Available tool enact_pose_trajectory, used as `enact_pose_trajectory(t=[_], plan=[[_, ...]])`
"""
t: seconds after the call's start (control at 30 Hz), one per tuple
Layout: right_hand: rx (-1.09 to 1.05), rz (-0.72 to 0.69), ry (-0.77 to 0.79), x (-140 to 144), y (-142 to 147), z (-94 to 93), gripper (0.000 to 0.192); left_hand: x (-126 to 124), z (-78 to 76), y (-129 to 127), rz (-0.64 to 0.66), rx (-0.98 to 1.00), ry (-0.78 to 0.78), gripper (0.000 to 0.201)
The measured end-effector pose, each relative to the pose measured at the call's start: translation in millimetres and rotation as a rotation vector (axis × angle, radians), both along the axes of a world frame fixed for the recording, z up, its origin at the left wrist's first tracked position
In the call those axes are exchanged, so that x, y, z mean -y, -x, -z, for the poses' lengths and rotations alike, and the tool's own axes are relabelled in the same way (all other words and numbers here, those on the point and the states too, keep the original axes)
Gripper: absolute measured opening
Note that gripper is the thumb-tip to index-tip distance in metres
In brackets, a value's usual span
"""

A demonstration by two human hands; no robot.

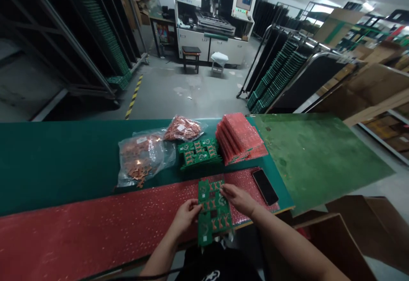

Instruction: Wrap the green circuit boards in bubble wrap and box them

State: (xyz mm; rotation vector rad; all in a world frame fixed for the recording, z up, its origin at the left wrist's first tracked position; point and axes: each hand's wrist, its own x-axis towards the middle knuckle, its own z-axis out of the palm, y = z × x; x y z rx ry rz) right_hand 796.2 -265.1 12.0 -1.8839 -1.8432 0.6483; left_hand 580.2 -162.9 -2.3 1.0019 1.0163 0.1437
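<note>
The green circuit-board panel (pixel 213 210) lies flat on the red mat (pixel 96 225) at the near edge of the green table (pixel 57 157), between both hands. The left hand (pixel 187 215) pinches its left edge with curled fingers; the right hand (pixel 239 198) rests fingertips on its upper right part. Beyond lie a red board stack (pixel 239 138), a green board stack (pixel 200 153), bagged copper parts (pixel 142 157) and a phone (pixel 265 186).

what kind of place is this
Most likely an electronics factory floor: both hands rest on a green circuit board panel at a workbench, racks of green boards line the aisle, and an industrial machine stands behind.
</note>
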Motion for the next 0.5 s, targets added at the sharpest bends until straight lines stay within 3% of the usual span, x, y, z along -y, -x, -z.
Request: enact_pose_trajectory(t=[0.1,0.2,0.4,0.5], plan=[[-0.079,0.179,-0.014,15.0,0.1,32.3,0.044,16.3,10.8,-20.1,-0.097,-0.076,-0.096,0.047],[-0.142,0.378,0.022,22.6,6.7,51.9,0.043,20.8,14.7,-31.9,-0.126,-0.173,-0.207,0.029],[-0.167,0.447,0.090,24.8,21.4,57.8,0.046,20.4,11.4,-36.6,-0.051,-0.358,-0.351,0.012],[-0.183,0.469,0.115,22.2,22.8,57.1,0.046,19.1,9.8,-36.8,0.065,-0.472,-0.567,0.010]])
